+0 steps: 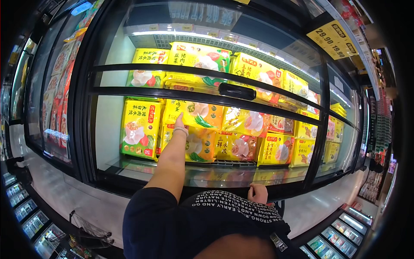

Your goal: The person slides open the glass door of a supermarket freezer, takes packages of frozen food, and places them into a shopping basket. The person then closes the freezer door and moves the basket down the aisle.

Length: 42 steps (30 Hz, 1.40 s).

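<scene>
My left arm reaches in under the raised glass of a freezer. My left hand [180, 122] is closed on the near edge of a yellow-and-orange bag of frozen dumplings [202, 111], thumb on top and the other fingers hidden. That bag lies over another yellow dumpling bag [196, 142] in the front row. To its left stands a yellow-and-green dumpling bag [139, 128]. Low in front of my body, my right hand [258, 193] is curled into a fist beside the freezer's front edge [224, 190]; what it holds, if anything, is hidden.
Black-framed sliding glass with a dark handle [237, 91] crosses above my left arm. More dumpling bags [200, 58] fill the back row. A yellow price sign [332, 39] hangs at upper right. A wire cart [90, 231] stands at lower left.
</scene>
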Available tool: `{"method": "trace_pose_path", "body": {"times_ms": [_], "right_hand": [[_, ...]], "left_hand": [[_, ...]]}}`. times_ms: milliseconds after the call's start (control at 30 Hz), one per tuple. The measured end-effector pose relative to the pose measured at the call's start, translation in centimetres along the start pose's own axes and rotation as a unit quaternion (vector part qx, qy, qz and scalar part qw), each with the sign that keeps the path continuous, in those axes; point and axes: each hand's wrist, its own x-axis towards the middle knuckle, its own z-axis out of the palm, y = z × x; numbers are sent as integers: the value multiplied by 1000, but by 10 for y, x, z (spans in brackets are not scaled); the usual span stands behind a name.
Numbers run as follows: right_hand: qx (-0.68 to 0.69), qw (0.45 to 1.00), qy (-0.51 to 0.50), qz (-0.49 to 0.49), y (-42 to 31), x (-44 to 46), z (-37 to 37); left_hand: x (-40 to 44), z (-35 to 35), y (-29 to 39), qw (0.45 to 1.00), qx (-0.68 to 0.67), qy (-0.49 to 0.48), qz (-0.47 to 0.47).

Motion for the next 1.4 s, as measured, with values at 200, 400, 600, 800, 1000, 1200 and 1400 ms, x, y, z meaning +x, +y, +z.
{"method": "trace_pose_path", "body": {"times_ms": [200,400,600,800,1000,1200,1400], "right_hand": [[-10,1000,5,6,-4,0,-1],[-14,1000,17,-2,-2,-2,-2],[-7,999,46,-7,2,-6,-3],[21,993,115,-21,2,-10,-7],[100,988,116,-6,16,-16,-1],[788,595,-74,143,26,-20,-31],[852,520,-32,46,18,-70,-71]], "left_hand": [[-4,-7,4,998,47,-24,-25],[-19,-8,7,996,43,-83,-4],[-87,-13,8,981,175,-38,76],[-182,-40,17,961,237,-109,91],[-277,-59,4,950,143,-276,43],[-355,-70,-40,918,83,-387,-31],[-376,-76,-80,847,185,-499,-11]]}}
